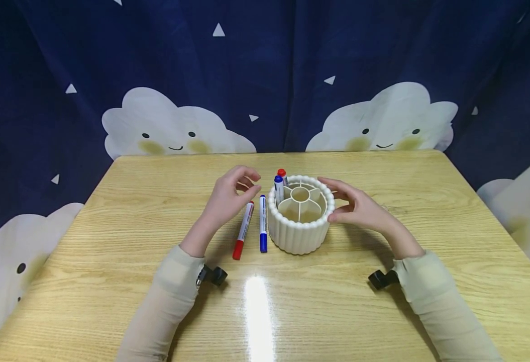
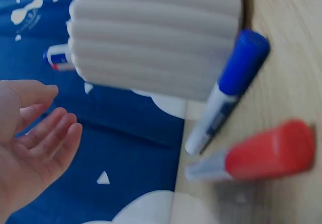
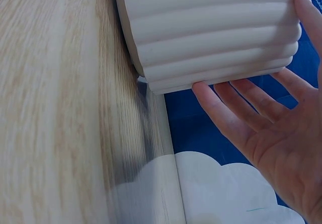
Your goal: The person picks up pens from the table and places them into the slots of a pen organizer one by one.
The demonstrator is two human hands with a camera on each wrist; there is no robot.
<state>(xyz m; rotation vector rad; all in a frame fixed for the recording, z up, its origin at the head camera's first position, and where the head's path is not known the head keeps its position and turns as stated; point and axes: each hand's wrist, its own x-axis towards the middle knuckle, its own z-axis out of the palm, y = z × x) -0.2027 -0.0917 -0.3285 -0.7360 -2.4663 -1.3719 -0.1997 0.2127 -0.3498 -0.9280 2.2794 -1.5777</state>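
Observation:
A cream ribbed pen holder [image 1: 299,236] with a beaded rim and divided compartments stands upright on the table. A blue-capped marker [image 1: 279,188] and a red-capped marker [image 1: 282,174] stand in its left side. My right hand [image 1: 357,206] grips the holder's right side, thumb at the near rim, fingers farther back; in the right wrist view its fingertips [image 3: 202,89] touch the ribbed wall. My left hand [image 1: 228,198] hovers left of the holder, fingers loosely bent, holding nothing. Below it lie a red marker [image 1: 243,231] and a blue marker [image 1: 263,223], side by side, caps toward me.
The wooden table [image 1: 124,226] reaches back to a dark blue curtain [image 1: 269,65] printed with clouds and triangles. Black wrist cameras sit at the left cuff [image 1: 217,275] and right cuff [image 1: 380,279]. A bright reflection lies on the near tabletop.

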